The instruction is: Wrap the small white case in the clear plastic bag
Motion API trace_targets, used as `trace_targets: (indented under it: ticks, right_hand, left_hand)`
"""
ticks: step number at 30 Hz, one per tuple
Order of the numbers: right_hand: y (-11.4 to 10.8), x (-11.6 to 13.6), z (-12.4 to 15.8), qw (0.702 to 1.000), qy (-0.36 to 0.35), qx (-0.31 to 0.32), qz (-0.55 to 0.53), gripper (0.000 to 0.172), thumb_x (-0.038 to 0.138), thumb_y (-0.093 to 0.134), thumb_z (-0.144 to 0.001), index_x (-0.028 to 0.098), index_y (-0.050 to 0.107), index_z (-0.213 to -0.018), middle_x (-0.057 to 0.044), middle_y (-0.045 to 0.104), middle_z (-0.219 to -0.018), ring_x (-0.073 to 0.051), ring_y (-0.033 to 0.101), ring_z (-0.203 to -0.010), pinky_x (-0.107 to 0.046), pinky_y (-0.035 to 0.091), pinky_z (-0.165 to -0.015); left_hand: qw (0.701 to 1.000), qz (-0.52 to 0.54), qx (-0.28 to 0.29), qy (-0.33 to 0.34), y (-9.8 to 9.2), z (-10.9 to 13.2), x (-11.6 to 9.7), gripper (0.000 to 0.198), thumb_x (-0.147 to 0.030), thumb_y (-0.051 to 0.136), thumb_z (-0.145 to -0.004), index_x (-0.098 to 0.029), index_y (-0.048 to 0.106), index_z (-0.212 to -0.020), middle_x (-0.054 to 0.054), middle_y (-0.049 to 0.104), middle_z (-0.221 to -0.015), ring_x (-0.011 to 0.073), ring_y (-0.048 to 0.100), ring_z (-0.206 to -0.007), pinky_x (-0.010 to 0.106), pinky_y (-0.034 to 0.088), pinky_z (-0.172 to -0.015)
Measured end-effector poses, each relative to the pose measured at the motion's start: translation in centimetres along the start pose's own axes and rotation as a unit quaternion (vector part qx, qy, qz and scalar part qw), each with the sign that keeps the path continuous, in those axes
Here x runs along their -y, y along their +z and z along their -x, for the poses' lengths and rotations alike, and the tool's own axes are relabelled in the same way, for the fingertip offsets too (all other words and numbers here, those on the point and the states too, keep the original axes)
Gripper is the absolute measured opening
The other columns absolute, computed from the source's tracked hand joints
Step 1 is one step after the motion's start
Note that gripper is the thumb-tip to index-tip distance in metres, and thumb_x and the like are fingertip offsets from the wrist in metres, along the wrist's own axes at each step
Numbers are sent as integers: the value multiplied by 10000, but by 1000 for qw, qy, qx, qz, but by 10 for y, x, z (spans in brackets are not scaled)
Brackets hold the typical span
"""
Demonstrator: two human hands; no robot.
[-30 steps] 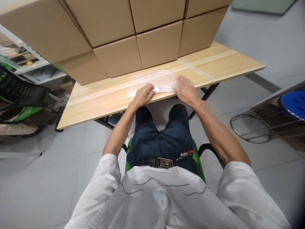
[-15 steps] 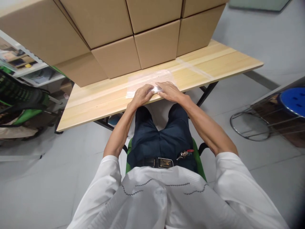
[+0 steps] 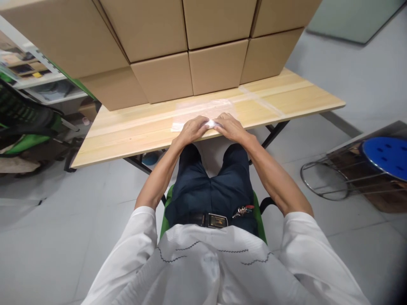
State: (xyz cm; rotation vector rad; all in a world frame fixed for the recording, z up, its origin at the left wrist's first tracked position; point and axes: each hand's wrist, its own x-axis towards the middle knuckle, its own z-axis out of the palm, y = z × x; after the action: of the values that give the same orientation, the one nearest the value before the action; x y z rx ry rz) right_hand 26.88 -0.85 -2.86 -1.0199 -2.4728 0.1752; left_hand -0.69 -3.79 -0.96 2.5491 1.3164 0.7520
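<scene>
A clear plastic bag (image 3: 203,109) lies flat on the wooden table (image 3: 133,131) near its front edge. My left hand (image 3: 191,129) rests on the bag's near edge with fingers curled, pinching the plastic. My right hand (image 3: 231,126) sits right beside it, fingers bent onto the same edge, and the fingertips of the two hands nearly meet. A small bunched bit of white plastic shows between the two hands.
Stacked cardboard boxes (image 3: 190,63) fill the back of the table. A blue stool (image 3: 384,154) with a chrome frame stands at the right. A green chair (image 3: 22,127) and shelves are at the left. I sit on a green chair over grey floor.
My right hand slid left from the bag's right end and now sits next to my left hand. The left hand stayed on the near edge. The view shifted slightly.
</scene>
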Motion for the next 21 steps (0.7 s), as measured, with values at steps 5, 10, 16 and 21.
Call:
trace_targets:
  ticks: [5, 10, 16, 21]
  right_hand:
    - [5, -20, 11, 999, -5, -38, -22, 498, 362, 517, -1208, 156, 875, -1486, -223, 785, -1415, -400, 679, -1352, -591, 589, -1214]
    - [8, -24, 16, 997, 1, -71, -39, 513, 366, 541, -1202, 149, 836, -1562, -248, 786, -1600, -421, 662, -1552, -691, 531, -1375]
    - [23, 17, -2, 991, -46, -97, -79, 558, 321, 610, -1187, 181, 739, -1712, -229, 732, -1744, -389, 643, -1650, -681, 507, -1442]
    - [25, 33, -12, 993, -1, -73, -95, 517, 230, 628, -1206, 119, 708, -1705, -238, 735, -1742, -336, 661, -1628, -550, 522, -1423]
  left_hand:
    - [1000, -7, 0, -9, 0, 0, -1, 538, -469, 581, -1204, -150, 796, -1580, 207, 831, -1611, 349, 795, -1479, 483, 612, -1305]
    - [1000, -9, -3, 0, -2, 4, 1, 547, -517, 574, -1199, -172, 794, -1561, 195, 829, -1608, 347, 801, -1470, 478, 623, -1292]
    - [1000, 27, -1, -2, -9, 3, 5, 625, -644, 587, -1138, -204, 797, -1530, 189, 846, -1584, 384, 816, -1438, 526, 641, -1276]
    - [998, 41, 15, -38, -16, 2, 3, 718, -693, 601, -1062, -210, 789, -1559, 181, 841, -1623, 399, 800, -1485, 545, 615, -1320]
